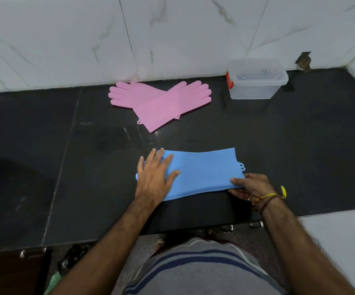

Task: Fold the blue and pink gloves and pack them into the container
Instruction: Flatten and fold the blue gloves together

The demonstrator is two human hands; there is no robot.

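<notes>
Left hand (154, 173) hides blue gloves' (204, 173) fingers (cuffs visible).

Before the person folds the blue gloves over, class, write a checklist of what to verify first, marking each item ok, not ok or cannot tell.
1. Blue gloves lie flat on the black counter: ok.
2. Left hand presses the finger end down flat: ok.
3. Right hand pinches the cuff end: ok.
4. Both blue gloves stacked with edges aligned: cannot tell.
5. Clear plastic container is open and holds no gloves: ok.
6. Pink gloves folded: not ok, they lie crossed and unfolded by the wall.
</notes>
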